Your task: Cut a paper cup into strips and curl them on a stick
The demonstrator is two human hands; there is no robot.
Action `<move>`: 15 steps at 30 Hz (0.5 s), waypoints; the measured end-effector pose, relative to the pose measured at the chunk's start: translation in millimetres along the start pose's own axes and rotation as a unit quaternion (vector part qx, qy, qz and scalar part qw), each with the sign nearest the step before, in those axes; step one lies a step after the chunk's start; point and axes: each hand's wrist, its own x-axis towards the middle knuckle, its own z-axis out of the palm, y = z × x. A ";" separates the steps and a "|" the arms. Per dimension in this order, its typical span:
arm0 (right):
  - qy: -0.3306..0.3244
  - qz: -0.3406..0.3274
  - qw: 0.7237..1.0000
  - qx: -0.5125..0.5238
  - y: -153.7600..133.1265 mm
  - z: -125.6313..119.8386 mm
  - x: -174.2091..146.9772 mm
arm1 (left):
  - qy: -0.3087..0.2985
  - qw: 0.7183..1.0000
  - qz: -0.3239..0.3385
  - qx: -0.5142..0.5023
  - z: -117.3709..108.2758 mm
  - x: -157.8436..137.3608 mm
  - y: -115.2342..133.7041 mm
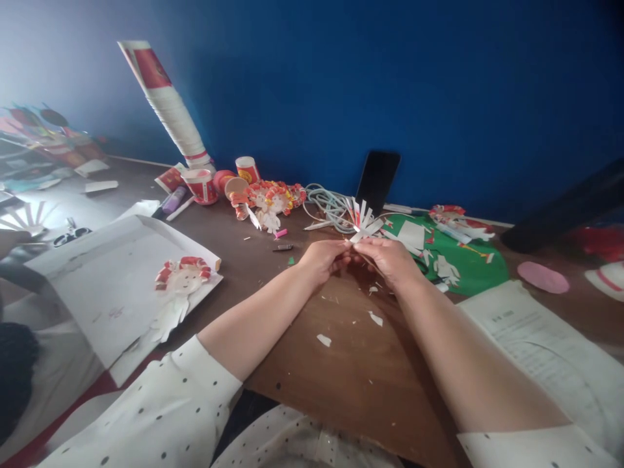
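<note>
While a white sheet (107,292) lay on the left side of the worktop (370,370) with one paper figure (188,279) on it, a tall stack of paper cups (178,123) rose behind, and a heap of paper figures (273,201) rested further to the right. Next came the left hand (324,260), whose fingers were closed in a pinch at the lower end of a fringed paper piece (363,221); this piece was between both hands, its strips spreading upward like a fan. From the other side, the right hand (385,257) pinched the same end, its fingers also closed. I judged that the step in hand was working the base of these strips, perhaps folding or pressing it. The next move seemed to call for a firm hold below and gentle fingers, because thin strips could tear. Farther right lay a green sheet (472,279), then a printed page (536,338).
</note>
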 end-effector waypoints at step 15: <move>-0.003 -0.055 0.996 -0.066 -5.3 4.8 -5.7 | 0.059 0.998 0.006 -0.022 5.0 6.0 -3.4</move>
